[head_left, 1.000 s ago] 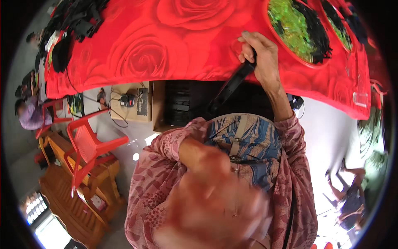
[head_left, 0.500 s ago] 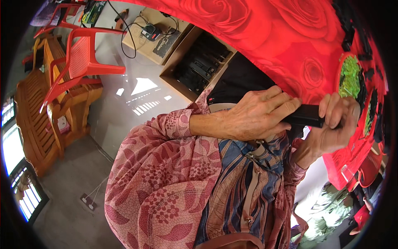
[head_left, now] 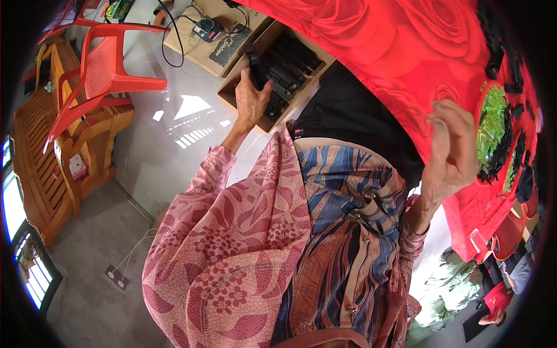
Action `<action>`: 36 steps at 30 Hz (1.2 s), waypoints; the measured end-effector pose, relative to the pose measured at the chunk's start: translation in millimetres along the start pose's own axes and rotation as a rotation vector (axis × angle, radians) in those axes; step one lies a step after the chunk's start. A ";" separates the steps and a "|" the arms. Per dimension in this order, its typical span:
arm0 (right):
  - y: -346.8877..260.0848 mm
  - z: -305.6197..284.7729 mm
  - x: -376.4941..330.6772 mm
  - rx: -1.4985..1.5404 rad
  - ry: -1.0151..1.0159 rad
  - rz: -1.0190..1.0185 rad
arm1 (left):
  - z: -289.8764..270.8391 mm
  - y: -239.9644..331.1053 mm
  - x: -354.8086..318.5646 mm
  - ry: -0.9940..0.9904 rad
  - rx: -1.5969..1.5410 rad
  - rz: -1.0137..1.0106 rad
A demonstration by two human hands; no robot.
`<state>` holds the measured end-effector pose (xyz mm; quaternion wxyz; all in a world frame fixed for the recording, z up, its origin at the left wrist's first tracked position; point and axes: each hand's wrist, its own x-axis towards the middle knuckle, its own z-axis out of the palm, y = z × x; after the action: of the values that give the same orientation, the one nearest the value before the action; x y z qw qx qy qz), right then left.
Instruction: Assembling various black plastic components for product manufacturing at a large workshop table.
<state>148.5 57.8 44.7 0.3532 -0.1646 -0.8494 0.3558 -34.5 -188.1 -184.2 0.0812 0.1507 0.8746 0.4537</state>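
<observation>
My left hand (head_left: 253, 100) is over an open cardboard box (head_left: 228, 93), closed around a black plastic part (head_left: 256, 62) at the box's left side. More black plastic parts (head_left: 296, 58) lie in rows inside that box. To the right, my right hand (head_left: 452, 148) is raised at the edge of the red rose-print tablecloth (head_left: 383, 52). Its fingers are loosely bent, with a gap to the thumb, and no object shows in them. Just beyond it, a tray of small translucent green pieces (head_left: 491, 124) rests on the cloth, with small black pieces (head_left: 498, 165) beside the green ones.
A closed carton (head_left: 217, 46) with a small cabled device (head_left: 206, 29) on it stands behind the box. At left are a red plastic chair (head_left: 104, 66) and a wooden bench (head_left: 43, 156). Black parts (head_left: 494, 55) line the table's far right.
The black part, held in both hands over my lap, has gone with my left hand to the box. My right hand has let go of it and stays by the table edge.
</observation>
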 end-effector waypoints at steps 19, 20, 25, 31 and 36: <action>15.4 20.6 -9.7 -0.040 -0.145 0.194 | 89.3 -283.5 0.1 -0.079 0.228 -0.747; 20.8 21.2 -11.0 -0.068 -0.146 0.179 | 104.3 -273.3 -0.6 -0.125 0.342 -0.687; 23.5 17.4 -10.8 -0.016 -0.146 0.182 | 116.5 -262.0 -7.6 -0.050 -0.325 -0.882; 30.9 12.5 -16.1 0.078 -0.143 0.217 | 119.3 -263.4 -2.8 -0.118 -0.257 -0.815; 36.1 2.6 -21.0 0.057 -0.160 0.167 | 102.9 -256.9 5.0 -0.221 0.088 -0.626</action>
<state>162.4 70.3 7.3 0.2578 -0.1956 -0.8479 0.4200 -59.4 -246.9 -453.5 0.3044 -0.0736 0.8832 0.3492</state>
